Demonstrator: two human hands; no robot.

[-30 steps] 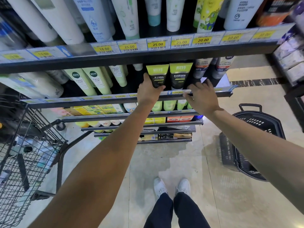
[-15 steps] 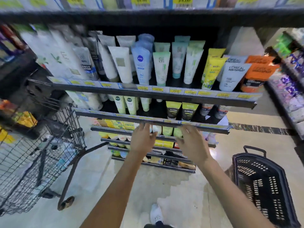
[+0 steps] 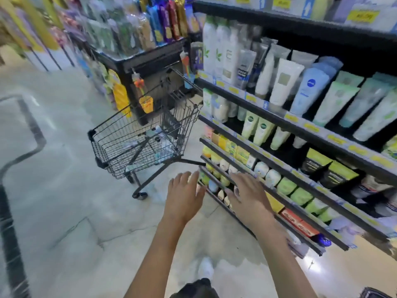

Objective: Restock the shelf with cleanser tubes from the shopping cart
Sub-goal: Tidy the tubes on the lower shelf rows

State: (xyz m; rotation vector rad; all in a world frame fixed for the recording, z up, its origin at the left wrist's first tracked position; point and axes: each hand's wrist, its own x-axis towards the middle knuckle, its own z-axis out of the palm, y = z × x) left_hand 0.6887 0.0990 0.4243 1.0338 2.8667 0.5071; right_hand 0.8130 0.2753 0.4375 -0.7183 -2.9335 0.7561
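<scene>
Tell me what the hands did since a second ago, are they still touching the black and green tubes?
No. The left hand let go of the black and green tubes and the right hand left the shelf rail; both pulled back, open and empty. The view swung left toward the shopping cart, now ahead. The tubes stay on the shelf, and the cart stays parked beside it.

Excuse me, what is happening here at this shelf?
A person is restocking cleanser tubes on a store shelf. At this moment both hands are empty: the left hand and the right hand are open, stretched out in front of the lower shelves. The shopping cart stands to the left, and some items lie at its bottom. No tube is being held now.
</scene>
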